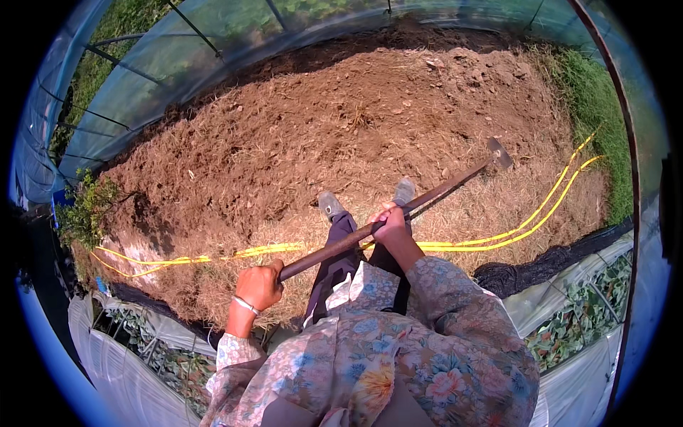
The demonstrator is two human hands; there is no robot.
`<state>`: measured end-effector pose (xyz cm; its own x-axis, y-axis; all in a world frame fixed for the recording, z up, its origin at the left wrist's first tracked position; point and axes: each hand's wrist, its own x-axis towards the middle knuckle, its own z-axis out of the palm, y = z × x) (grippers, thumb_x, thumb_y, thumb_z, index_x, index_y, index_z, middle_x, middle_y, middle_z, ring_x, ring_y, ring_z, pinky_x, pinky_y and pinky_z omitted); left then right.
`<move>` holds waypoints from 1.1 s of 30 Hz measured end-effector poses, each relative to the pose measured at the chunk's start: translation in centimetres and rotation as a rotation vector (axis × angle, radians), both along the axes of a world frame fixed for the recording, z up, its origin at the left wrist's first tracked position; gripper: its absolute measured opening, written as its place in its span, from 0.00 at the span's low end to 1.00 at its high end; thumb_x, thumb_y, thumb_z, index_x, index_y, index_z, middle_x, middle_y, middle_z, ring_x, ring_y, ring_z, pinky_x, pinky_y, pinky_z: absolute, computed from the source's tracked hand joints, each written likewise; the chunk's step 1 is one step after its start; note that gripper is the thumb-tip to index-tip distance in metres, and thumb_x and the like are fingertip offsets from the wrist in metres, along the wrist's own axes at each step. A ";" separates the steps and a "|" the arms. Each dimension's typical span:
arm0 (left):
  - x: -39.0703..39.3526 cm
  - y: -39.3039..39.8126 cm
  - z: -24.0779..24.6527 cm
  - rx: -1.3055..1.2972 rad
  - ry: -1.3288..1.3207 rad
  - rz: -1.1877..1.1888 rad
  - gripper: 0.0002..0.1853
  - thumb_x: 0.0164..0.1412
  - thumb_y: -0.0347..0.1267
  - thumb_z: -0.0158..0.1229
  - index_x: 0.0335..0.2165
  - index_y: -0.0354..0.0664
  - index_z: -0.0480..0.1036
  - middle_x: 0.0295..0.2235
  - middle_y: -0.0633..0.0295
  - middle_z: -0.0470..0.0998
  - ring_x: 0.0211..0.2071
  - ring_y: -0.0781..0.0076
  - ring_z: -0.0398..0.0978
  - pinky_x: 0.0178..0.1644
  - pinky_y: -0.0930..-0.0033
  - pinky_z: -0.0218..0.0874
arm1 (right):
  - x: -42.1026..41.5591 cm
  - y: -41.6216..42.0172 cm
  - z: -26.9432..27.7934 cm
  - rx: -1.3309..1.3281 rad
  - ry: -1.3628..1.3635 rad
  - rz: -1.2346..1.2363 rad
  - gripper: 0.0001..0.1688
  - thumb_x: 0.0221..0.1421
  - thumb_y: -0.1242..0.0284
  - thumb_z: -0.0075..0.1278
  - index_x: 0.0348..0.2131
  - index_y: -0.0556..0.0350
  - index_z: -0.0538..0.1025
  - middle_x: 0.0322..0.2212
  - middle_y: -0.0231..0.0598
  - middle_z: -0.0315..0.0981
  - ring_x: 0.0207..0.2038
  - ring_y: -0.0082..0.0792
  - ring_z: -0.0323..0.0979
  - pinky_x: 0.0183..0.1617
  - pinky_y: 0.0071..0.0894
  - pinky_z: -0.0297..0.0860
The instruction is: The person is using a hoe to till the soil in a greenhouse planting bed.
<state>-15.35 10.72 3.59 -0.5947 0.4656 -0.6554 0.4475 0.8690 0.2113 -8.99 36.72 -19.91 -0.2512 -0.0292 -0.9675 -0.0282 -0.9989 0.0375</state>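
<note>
A hoe with a long wooden handle (332, 251) slants across my front, from lower left to upper right. My left hand (256, 288), with a pale bracelet at the wrist, grips the handle's near end. Farther along the shaft, in front of my legs, my right hand (392, 224) is closed around it. The metal hoe head (499, 153) is at the far end, to the right, over dry soil; whether it touches the ground I cannot tell. Loose brown soil (299, 139) strewn with dry straw spreads before my grey shoes (331, 205).
Two yellow hoses (512, 235) run across the straw-covered ground, passing behind my legs. Clear plastic sheeting (160, 91) on metal hoops curves along the far side. Green grass (597, 101) grows at right. Black netting (523, 275) and plastic-covered leafy plants (581, 315) lie behind me; a shrub (88, 208) stands left.
</note>
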 end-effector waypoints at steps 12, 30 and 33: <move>10.6 -16.1 13.7 -0.103 0.053 0.826 0.05 0.32 0.22 0.53 0.17 0.38 0.66 0.12 0.60 0.66 0.14 0.72 0.61 0.20 0.71 0.54 | -10.4 -23.7 11.3 -0.518 0.445 0.425 0.17 0.45 0.69 0.52 0.17 0.45 0.57 0.10 0.26 0.53 0.15 0.28 0.57 0.22 0.35 0.60; 13.7 -5.8 0.8 0.018 -0.205 0.627 0.08 0.36 0.28 0.54 0.23 0.40 0.70 0.16 0.46 0.68 0.20 0.48 0.71 0.24 0.61 0.62 | -2.6 -5.9 -2.5 -0.131 0.094 0.285 0.20 0.47 0.68 0.49 0.14 0.42 0.55 0.07 0.21 0.45 0.08 0.19 0.47 0.13 0.24 0.50; 8.9 -0.9 -4.4 0.166 -0.150 0.377 0.07 0.39 0.27 0.52 0.24 0.42 0.68 0.15 0.49 0.70 0.20 0.47 0.71 0.26 0.56 0.64 | -3.0 5.6 -2.2 0.052 0.155 0.070 0.20 0.49 0.67 0.49 0.12 0.42 0.56 0.06 0.19 0.47 0.08 0.18 0.47 0.12 0.21 0.50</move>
